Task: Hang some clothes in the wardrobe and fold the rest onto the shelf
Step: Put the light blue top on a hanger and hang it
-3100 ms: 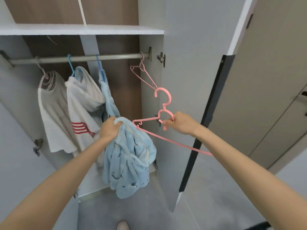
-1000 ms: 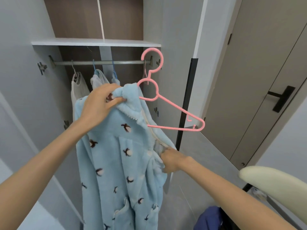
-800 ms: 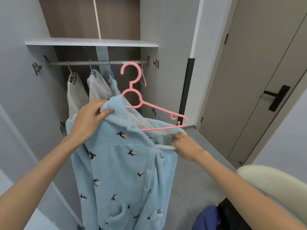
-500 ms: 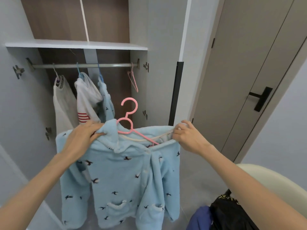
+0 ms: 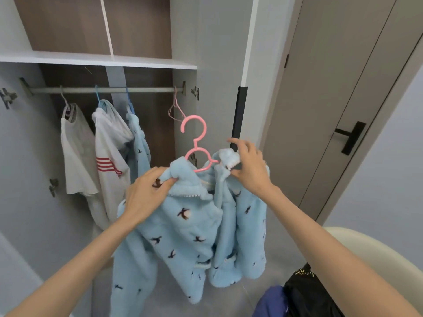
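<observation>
Since half a second back, my right hand [image 5: 248,168] had come in from the shoulder to the collar [image 5: 229,159], pinching its flap just right of the hanger's neck. My left hand [image 5: 148,193] gripped the collar opposite, fingers curled into the blue jacket [image 5: 190,227] hanging below both hands. Between my fingers the pink hanger [image 5: 196,143] stood hook-up, its bar running left to right. The rail [image 5: 107,89] lay beyond and above, its free stretch, I judged, nearer my left.
</observation>
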